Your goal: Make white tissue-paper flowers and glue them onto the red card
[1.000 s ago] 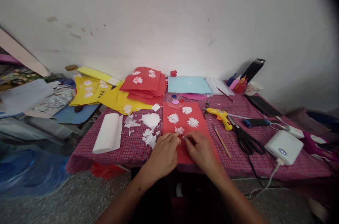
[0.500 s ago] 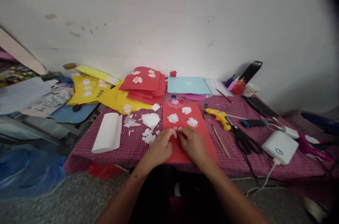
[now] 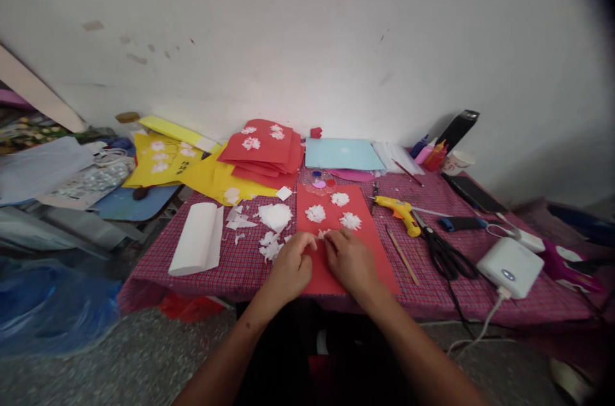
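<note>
A sheet of red paper (image 3: 321, 275) lies before me, bearing white paper flowers, among them one at the top (image 3: 340, 199), one at the left (image 3: 315, 213) and one at the right (image 3: 350, 221). Below these, my left hand (image 3: 293, 262) and my right hand (image 3: 353, 260) meet over the sheet. Both have curled, closed fingertips on a small white paper flower (image 3: 321, 234), mostly hidden by the fingers. Left of the sheet lie crumpled white paper pieces (image 3: 270, 246) and a stack of white cut paper (image 3: 276, 217).
To the right lie a wooden stick (image 3: 403, 257), a yellow glue gun (image 3: 398, 211), black scissors (image 3: 444, 252) and a white power box (image 3: 510, 267) with cables. A folded white paper (image 3: 195, 239) sits left; red sheets (image 3: 262, 153) and a light blue sheet (image 3: 343, 155) lie behind.
The fingertips have shifted slightly, and a little more of the white paper flower shows between them. Both hands stay at the same place on the red sheet. The view has moved a little.
</note>
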A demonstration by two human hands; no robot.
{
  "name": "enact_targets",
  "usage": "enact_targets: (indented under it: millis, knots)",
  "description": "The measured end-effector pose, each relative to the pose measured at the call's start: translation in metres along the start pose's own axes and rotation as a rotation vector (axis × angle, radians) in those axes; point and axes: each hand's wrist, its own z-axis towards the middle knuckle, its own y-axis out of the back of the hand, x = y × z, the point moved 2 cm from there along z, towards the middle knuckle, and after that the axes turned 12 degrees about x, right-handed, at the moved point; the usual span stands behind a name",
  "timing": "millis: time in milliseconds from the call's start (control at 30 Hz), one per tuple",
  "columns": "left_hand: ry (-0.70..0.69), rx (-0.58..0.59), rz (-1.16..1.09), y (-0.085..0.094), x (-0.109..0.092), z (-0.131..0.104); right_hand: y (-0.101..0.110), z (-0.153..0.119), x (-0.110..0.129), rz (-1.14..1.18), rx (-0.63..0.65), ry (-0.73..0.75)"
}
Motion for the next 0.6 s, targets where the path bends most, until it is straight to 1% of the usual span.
enact_targets:
  millis: [133,267,467,600]
  knots:
    - [0.009,-0.018,0.002,0.0,0.0,-0.001,-0.002,-0.001,0.002,-0.114,0.0,0.057]
    - [0.01,-0.019,0.0,0.0,0.001,-0.001,-0.002,0.0,0.003,-0.144,0.005,0.08]
    - [-0.002,-0.047,-0.018,0.0,0.002,-0.003,-0.001,-0.004,0.005,-0.108,0.017,0.105]
    - [-0.005,-0.066,-0.018,0.0,0.002,-0.003,0.001,-0.011,0.002,-0.008,-0.027,0.096]
